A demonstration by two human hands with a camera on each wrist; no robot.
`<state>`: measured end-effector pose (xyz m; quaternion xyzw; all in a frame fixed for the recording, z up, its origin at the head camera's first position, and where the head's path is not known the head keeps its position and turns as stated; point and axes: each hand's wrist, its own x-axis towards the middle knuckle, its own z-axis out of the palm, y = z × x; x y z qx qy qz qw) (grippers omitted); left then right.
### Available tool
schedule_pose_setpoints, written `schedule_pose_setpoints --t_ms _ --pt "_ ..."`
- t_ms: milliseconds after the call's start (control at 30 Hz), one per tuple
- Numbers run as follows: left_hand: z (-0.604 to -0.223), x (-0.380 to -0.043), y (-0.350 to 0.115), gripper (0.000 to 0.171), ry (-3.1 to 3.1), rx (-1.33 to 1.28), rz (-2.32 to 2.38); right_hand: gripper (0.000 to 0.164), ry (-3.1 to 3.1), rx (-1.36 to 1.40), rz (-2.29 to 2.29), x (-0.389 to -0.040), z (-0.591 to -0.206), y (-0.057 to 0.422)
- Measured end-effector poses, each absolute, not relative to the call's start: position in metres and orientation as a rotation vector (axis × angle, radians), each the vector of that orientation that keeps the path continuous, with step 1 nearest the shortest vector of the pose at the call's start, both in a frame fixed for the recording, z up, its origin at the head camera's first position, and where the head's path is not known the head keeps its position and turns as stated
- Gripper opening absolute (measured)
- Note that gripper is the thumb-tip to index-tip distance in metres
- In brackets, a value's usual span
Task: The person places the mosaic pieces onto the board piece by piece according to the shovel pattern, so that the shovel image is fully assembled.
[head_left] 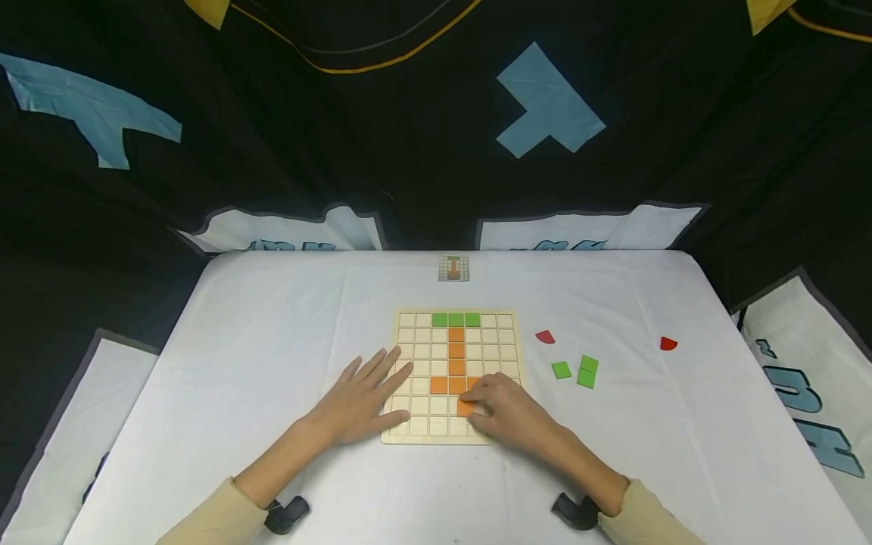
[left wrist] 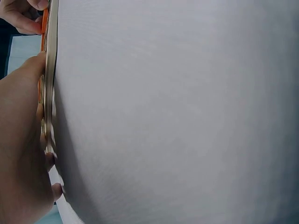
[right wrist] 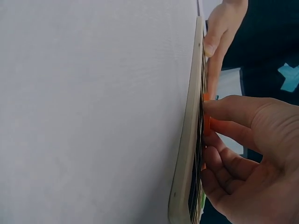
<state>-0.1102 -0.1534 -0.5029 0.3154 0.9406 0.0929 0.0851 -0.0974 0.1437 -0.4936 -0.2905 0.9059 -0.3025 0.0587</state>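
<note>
A wooden grid board [head_left: 419, 429] lies on the table in the head view. Three green square tiles [head_left: 456, 319] fill part of its top row, with a column of several orange square tiles [head_left: 456, 350] below them and orange tiles across a lower row. My right hand [head_left: 511, 412] pinches an orange square tile [head_left: 465, 408] just under that row; in the right wrist view, this tile [right wrist: 206, 119] stands between thumb and fingers at the board's surface. My left hand [head_left: 361, 401] rests with spread, straight fingers on the board's left edge.
Right of the board lie three loose green tiles [head_left: 562, 370] and a red piece [head_left: 545, 337], with another red piece [head_left: 668, 344] farther right. A small pattern card [head_left: 453, 268] sits at the back edge of the white table [head_left: 272, 318]. Black cloth hangs behind.
</note>
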Motion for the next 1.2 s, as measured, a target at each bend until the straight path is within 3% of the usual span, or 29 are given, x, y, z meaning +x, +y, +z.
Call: schedule_pose_setpoints --t_ms 1200 --pt "-0.503 -0.11 -0.154 0.077 2.805 0.931 0.258 0.023 2.754 -0.91 -0.904 -0.104 -0.494 0.133"
